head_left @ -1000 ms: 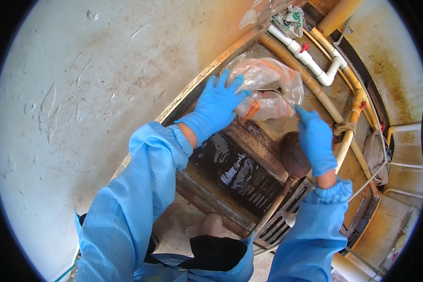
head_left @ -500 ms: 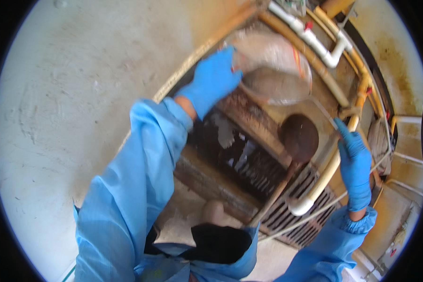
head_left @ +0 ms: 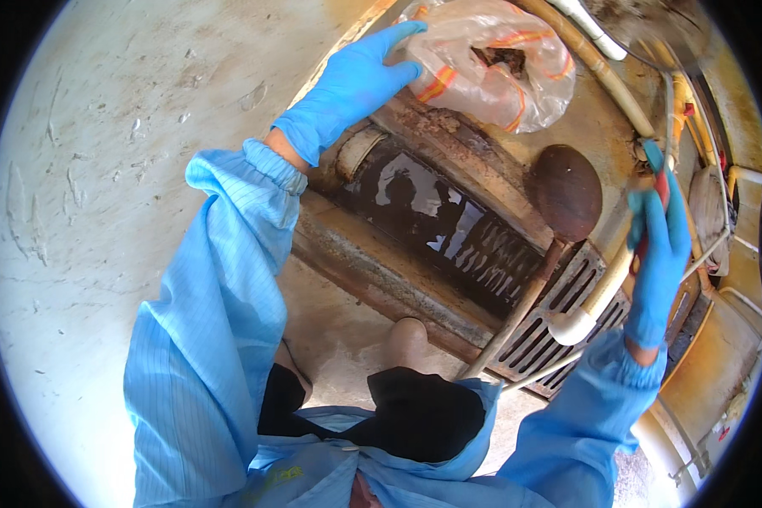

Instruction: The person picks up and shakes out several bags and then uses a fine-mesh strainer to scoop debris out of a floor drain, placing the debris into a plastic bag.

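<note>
My left hand (head_left: 351, 93), in a blue glove, has its thumb and forefinger spread at the left edge of a clear plastic bag (head_left: 457, 46) with orange-red stripes. Dark matter shows through the bag's opening. On the right, my gloved right hand (head_left: 659, 250) is closed around the red handle of a round strainer (head_left: 659, 32). The strainer's head is raised at the upper right, blurred and partly see-through. Between my hands, a brown long-handled scoop (head_left: 565, 190) leans over an open drain channel (head_left: 398, 190) of dark water.
A slotted metal grate (head_left: 580, 275) covers the channel's right end. A white pipe elbow (head_left: 571, 326) hangs over it. Yellowed pipes (head_left: 610, 93) run along the right side. A pale wall (head_left: 144, 169) borders the left. My boot (head_left: 408, 339) stands by the channel's near edge.
The strainer has moved from over the bag to the upper right with my right hand. My left hand has opened and shifted up-left. The view has shifted too.
</note>
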`<action>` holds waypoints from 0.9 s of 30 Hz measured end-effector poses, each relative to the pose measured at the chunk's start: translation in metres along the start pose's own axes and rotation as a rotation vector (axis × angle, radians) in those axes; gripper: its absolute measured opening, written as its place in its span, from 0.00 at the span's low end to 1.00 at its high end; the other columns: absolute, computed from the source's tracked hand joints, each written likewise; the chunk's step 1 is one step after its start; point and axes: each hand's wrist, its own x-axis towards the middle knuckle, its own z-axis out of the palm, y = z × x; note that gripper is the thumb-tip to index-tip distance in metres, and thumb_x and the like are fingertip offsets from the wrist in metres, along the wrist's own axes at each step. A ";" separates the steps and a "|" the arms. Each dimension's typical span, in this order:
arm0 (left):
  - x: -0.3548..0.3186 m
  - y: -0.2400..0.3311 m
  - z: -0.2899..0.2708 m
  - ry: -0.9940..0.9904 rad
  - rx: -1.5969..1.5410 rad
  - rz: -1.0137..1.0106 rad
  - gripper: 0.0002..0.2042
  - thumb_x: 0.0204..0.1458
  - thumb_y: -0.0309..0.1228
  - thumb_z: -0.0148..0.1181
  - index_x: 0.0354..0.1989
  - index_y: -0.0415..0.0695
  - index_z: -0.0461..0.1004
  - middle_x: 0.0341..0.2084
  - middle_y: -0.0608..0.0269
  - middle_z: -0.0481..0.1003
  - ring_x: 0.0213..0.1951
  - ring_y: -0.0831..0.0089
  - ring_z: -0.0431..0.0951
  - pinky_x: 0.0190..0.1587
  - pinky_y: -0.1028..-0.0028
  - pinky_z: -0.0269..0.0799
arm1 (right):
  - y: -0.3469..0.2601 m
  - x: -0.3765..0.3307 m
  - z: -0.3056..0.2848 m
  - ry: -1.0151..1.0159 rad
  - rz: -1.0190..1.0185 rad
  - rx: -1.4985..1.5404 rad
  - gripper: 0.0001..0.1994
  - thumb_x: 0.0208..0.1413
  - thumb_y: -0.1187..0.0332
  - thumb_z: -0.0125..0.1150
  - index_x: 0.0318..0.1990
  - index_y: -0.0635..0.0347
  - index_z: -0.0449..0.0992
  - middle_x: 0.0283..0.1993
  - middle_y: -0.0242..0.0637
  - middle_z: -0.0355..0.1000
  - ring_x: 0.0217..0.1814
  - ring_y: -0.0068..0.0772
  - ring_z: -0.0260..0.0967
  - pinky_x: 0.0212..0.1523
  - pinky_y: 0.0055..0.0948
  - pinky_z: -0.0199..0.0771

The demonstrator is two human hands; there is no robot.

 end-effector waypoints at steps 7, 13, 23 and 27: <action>-0.025 -0.005 -0.020 -0.034 -0.274 0.084 0.22 0.56 0.27 0.52 0.61 0.44 0.62 0.58 0.62 0.65 0.59 0.71 0.63 0.62 0.71 0.57 | 0.053 -0.098 -0.011 -0.570 0.371 -0.033 0.16 0.58 0.72 0.50 0.54 0.57 0.72 0.24 0.28 0.70 0.22 0.13 0.61 0.22 0.15 0.60; -0.041 0.006 -0.024 -0.088 -0.292 0.033 0.22 0.56 0.26 0.50 0.61 0.44 0.61 0.57 0.62 0.65 0.59 0.71 0.63 0.61 0.72 0.58 | 0.198 -0.128 0.093 -0.646 0.512 -0.060 0.22 0.54 0.72 0.52 0.59 0.55 0.66 0.30 0.37 0.72 0.27 0.21 0.66 0.29 0.24 0.68; -0.103 0.022 -0.081 0.030 -0.148 -0.166 0.20 0.56 0.21 0.47 0.59 0.38 0.63 0.56 0.56 0.67 0.57 0.68 0.66 0.61 0.70 0.60 | 0.289 -0.087 0.330 -0.512 0.426 -0.191 0.24 0.51 0.70 0.50 0.58 0.64 0.63 0.46 0.59 0.70 0.49 0.58 0.68 0.48 0.44 0.67; -0.129 0.036 -0.091 0.011 -0.060 -0.107 0.21 0.53 0.19 0.49 0.57 0.37 0.64 0.55 0.54 0.68 0.56 0.65 0.68 0.59 0.68 0.61 | 0.327 -0.087 0.393 -0.368 0.575 -0.096 0.22 0.50 0.70 0.50 0.55 0.64 0.66 0.44 0.60 0.71 0.47 0.58 0.69 0.47 0.44 0.68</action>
